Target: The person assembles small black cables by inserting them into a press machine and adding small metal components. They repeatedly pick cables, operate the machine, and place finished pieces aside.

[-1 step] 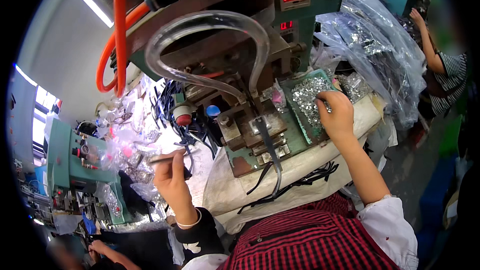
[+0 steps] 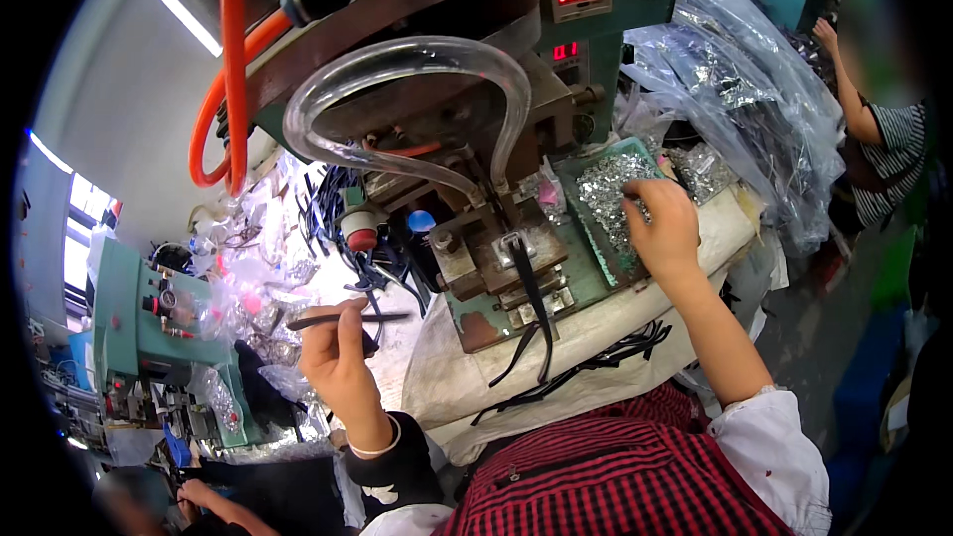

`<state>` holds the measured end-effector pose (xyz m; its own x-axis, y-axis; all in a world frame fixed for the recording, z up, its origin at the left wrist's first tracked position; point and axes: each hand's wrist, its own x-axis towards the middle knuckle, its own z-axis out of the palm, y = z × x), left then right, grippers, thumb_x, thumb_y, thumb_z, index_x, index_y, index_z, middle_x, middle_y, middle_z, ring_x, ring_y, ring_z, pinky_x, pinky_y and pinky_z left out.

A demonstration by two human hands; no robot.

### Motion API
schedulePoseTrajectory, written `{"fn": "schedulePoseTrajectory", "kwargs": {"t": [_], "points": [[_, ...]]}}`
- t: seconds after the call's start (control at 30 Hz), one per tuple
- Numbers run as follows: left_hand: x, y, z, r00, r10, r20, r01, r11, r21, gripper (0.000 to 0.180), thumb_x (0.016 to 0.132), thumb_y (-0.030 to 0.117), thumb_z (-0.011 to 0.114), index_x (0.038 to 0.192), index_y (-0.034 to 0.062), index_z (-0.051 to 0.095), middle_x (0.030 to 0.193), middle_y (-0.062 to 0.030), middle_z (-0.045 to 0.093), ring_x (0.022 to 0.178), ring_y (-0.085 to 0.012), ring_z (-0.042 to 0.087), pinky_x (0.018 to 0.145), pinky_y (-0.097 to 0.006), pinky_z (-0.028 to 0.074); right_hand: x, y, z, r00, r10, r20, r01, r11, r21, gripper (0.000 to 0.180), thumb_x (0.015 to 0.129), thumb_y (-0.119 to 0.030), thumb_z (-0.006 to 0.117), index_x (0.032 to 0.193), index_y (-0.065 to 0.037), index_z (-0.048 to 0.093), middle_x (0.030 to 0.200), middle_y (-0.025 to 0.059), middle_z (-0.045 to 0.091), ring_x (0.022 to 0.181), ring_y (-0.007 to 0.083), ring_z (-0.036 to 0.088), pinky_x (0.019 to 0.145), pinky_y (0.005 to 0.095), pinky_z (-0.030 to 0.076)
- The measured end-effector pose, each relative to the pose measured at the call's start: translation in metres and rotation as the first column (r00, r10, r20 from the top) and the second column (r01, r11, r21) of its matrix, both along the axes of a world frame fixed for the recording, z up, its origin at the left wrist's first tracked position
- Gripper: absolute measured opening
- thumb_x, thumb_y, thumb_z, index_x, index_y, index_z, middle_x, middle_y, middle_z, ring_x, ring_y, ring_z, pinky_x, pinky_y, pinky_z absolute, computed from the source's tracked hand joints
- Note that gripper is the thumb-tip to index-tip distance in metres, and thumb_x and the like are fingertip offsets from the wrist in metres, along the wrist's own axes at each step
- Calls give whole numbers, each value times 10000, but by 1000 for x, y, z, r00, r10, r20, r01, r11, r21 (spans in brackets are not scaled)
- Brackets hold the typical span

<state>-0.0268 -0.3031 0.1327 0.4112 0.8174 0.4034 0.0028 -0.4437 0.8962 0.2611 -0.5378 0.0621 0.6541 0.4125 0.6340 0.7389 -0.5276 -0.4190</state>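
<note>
My left hand [image 2: 340, 367] is closed on a thin black strip [image 2: 323, 319], left of the machine; the strip's ends stick out on both sides of the fingers. My right hand [image 2: 663, 228] is over the green tray [image 2: 603, 263], its fingertips pinched at the heap of small silvery metal pieces [image 2: 608, 189]. Whatever is between those fingertips is too small to make out. In front of me is the press machine [image 2: 476, 263]. Black strips [image 2: 534, 300] hang from the metal block at its middle, with their loose ends toward me.
Several black strips [image 2: 596, 362] lie on the pale cloth at the near edge. A red button [image 2: 361, 236] sits left of the block. A clear hose [image 2: 407, 52] loops above it. Plastic bags [image 2: 725, 69] bulge at the right. Other people's arms show at far right and lower left.
The strip in my left hand has swung and now shows on the right of the fingers too. The strips hanging from the block have shifted slightly. My right hand stays at the tray.
</note>
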Motion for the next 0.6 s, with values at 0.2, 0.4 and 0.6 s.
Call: {"fn": "schedulePoseTrajectory", "kwargs": {"t": [0.2, 0.4, 0.6], "points": [[19, -40, 20, 995, -99, 32, 87, 960, 266, 32, 878, -49, 670, 857, -54, 694, 820, -108, 649, 752, -167, 581, 684, -288, 440, -7, 4, -24, 992, -89, 92, 103, 983, -154, 177, 756, -127, 767, 887, -57, 671, 1105, 108, 635, 1126, 319, 578, 788, 434, 493], [29, -44, 35, 974, -179, 139, 131, 944, 304, 86, 905, 8, 651, 878, -70, 678, 871, -129, 658, 772, -176, 589, 676, -259, 443, -7, -4, -29, 938, 47, -342, 64, 950, 306, 79, 862, -71, 710, 933, -52, 680, 880, 29, 685, 838, 170, 646, 715, 326, 494], [76, -28, 71, 980, -180, 90, 114, 864, 490, 44, 835, -62, 706, 879, -60, 713, 852, -135, 708, 761, -204, 647, 688, -276, 477, 7, 1, -35, 659, 472, -586, 264, 583, 768, 149, 930, -38, 668, 1065, 24, 672, 890, 31, 698, 795, 89, 650, 757, 231, 504]]}}
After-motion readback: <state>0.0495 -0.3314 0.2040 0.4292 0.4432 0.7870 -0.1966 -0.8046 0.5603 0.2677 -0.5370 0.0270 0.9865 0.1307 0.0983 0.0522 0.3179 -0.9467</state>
